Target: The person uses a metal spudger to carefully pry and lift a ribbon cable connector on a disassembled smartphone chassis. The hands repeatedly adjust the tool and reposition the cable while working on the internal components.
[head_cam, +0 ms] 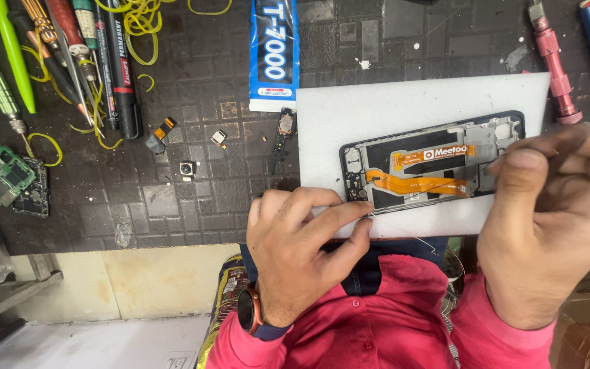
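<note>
An opened phone (431, 164) lies on a white foam pad (390, 109), right of centre. The left hand (302, 253) pinches a thin wire (404, 232) at its near edge; the right hand (554, 219) pinches the right end. The phone looks light, stiff but fragile, with delicate orange ribbon cables (418, 183); best held by the frame edges
</note>
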